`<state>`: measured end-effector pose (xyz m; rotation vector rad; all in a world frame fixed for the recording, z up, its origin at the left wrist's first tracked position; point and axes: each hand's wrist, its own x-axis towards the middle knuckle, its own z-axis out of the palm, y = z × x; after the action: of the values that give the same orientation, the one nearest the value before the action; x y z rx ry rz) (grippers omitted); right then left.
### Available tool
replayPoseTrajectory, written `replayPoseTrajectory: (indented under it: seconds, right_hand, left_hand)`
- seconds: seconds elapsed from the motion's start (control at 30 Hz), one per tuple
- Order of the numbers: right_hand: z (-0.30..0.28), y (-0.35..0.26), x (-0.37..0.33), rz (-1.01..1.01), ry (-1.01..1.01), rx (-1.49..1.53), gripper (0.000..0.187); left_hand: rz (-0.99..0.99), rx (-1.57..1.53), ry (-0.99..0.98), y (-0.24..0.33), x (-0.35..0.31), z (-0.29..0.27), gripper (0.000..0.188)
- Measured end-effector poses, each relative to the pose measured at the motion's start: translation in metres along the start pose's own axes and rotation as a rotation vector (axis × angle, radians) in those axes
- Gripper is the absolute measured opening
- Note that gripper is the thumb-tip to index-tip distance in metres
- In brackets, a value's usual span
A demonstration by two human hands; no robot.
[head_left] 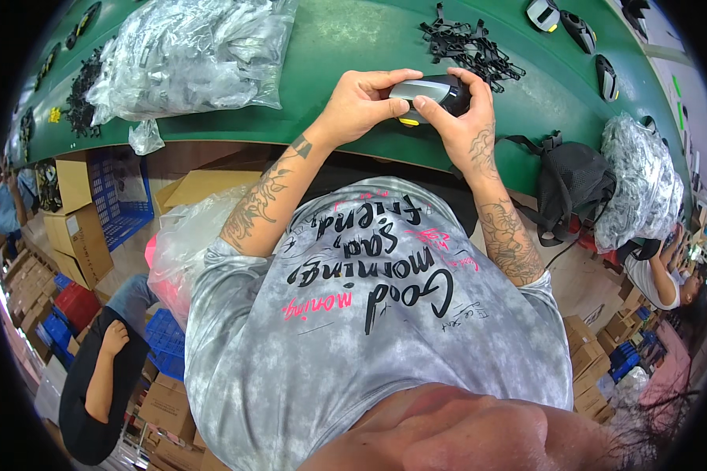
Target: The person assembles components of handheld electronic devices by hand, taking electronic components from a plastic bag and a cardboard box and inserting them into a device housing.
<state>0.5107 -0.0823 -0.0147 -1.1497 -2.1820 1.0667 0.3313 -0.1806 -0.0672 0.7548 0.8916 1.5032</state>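
Note:
Both my hands hold a small rounded device (420, 91) with a silver face, black casing and a yellow part underneath; its exact kind I cannot make out. My left hand (363, 104) grips its left end, thumb at the front and index finger along the far edge. Around the right end curl the fingers of my right hand (469, 119), its thumb pressed on the near side by the other thumb. The device is held just above the near edge of the green bench (342, 47). Beyond it lies a tangled pile of black plastic clips or brackets (479, 45).
Clear plastic bags (188, 63) are heaped on the bench's left, beside small black parts (82, 94). Similar devices (579, 31) lie far right. A black bag (572, 179) and more plastic bags (640, 184) sit at right. Cardboard boxes (75, 239) and other people (98, 385) are nearby.

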Motion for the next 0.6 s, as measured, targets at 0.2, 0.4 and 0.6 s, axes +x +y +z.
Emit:
replayPoseTrajectory:
  seconds: [0.2, 0.4, 0.6]
  right_hand:
    - [0.005, 0.000, 0.000, -0.075, 0.015, -0.046, 0.073]
    - [-0.023, 0.012, 0.003, 0.042, -0.313, 0.426, 0.067]
    - [-0.019, 0.011, 0.001, 0.191, -0.316, 0.704, 0.060]
  left_hand:
    - [-0.061, 0.142, 0.062, 0.001, -0.002, -0.010, 0.039]
    - [-0.117, -0.123, 0.015, 0.008, 0.000, -0.011, 0.045]
    - [0.180, 0.894, 0.031, 0.040, -0.015, 0.035, 0.077]
